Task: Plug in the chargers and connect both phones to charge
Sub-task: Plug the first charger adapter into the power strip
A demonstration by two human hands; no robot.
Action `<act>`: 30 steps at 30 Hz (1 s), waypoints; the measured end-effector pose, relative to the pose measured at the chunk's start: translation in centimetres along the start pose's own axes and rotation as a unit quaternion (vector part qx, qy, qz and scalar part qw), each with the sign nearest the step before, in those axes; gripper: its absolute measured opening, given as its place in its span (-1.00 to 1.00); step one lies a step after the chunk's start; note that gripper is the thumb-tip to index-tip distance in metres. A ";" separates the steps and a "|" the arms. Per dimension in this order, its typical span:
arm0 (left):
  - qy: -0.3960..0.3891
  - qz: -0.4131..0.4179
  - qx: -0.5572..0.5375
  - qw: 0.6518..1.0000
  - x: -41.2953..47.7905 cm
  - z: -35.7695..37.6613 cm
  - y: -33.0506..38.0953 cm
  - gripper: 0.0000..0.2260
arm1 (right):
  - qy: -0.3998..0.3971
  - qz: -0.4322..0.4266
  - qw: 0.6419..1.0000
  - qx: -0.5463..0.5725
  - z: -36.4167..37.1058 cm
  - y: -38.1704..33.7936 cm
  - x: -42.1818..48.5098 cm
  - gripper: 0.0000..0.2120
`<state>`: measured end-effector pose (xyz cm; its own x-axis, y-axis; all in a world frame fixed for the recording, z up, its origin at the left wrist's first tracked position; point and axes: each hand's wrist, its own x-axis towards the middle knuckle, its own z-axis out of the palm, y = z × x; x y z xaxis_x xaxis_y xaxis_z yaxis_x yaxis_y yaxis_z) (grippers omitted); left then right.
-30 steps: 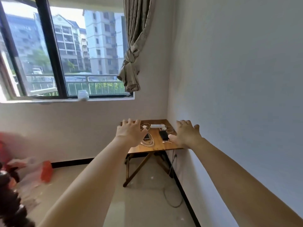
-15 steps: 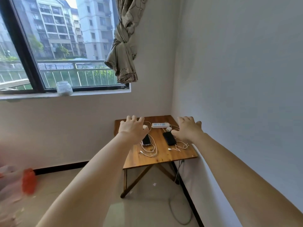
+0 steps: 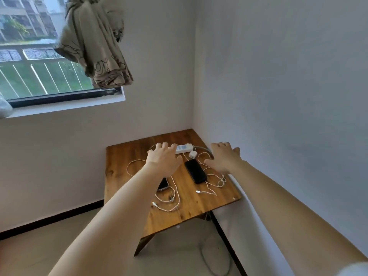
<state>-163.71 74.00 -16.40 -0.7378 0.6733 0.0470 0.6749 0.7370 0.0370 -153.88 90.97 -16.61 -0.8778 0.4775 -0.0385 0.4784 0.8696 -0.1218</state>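
1. Wooden, brown and square, the folding worktop (image 3: 127,156) stands in the room corner, its far and right edges close against the white walls (image 3: 278,76).
2. Your left hand (image 3: 164,159) is stretched out over the far left part of the worktop, palm down, fingers spread and empty; its grip is open on nothing.
3. Your right hand (image 3: 224,157) is held out over the far right edge, palm down, fingers apart and likewise empty.
4. The white oblong power strip (image 3: 184,148) lies at the far side of the worktop, between your two hands; your left fingertips overlap its left end in this view.
5. The small white cube charger (image 3: 192,154) sits just in front of the strip, not plugged into it.
6. The black rectangular phone (image 3: 195,171) lies screen-up, slantwise, between your hands.
7. A second dark phone (image 3: 163,185) shows only partly beneath your left forearm.
8. Loose white cables (image 3: 171,198) loop across the worktop around both phones; one free connector end (image 3: 198,192) lies near the black phone, unattached.
9. A knotted beige curtain (image 3: 95,46) hangs beside the window (image 3: 39,76).
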 end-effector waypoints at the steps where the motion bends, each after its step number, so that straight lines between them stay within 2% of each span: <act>1: -0.005 0.003 -0.003 1.000 2.0 0.8 0.0 -0.53 | -0.002 0.003 1.000 -0.003 0.4 0.6 1.9 -0.47; 5: -0.030 -0.005 -0.023 0.999 9.5 4.5 0.2 -0.54 | -0.021 0.007 1.000 -0.007 2.6 3.1 9.4 -0.42; 10: -0.064 -0.025 -0.042 0.997 17.0 8.8 -0.2 -0.57 | -0.073 0.000 0.997 -0.005 5.9 5.5 18.3 -0.47; 14: -0.129 0.016 0.013 0.991 21.6 12.7 -1.5 -0.63 | -0.121 -0.007 0.993 0.006 9.7 5.9 23.5 -0.46; 16: -0.157 0.006 0.017 0.987 23.5 14.6 -2.1 -0.64 | -0.146 -0.009 0.989 0.007 11.7 6.0 25.8 -0.45; 20: -0.187 -0.003 -0.003 0.982 26.8 18.5 -3.3 -0.63 | -0.184 0.002 0.983 0.018 15.3 6.0 30.1 -0.42; 24: -0.186 -0.055 -0.095 0.976 29.6 22.8 -4.2 -0.57 | -0.207 0.025 0.977 0.035 19.4 5.9 33.9 -0.43; 30: -0.192 -0.053 -0.129 0.971 32.5 30.6 -6.4 -0.50 | -0.242 0.073 0.964 0.078 26.2 5.4 37.4 -0.45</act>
<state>-192.27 92.95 -45.68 -0.7188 0.6038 -0.3447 0.5390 0.7971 0.2723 -184.83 110.24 -44.65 -0.7282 0.4459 -0.5204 0.6210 0.7506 -0.2257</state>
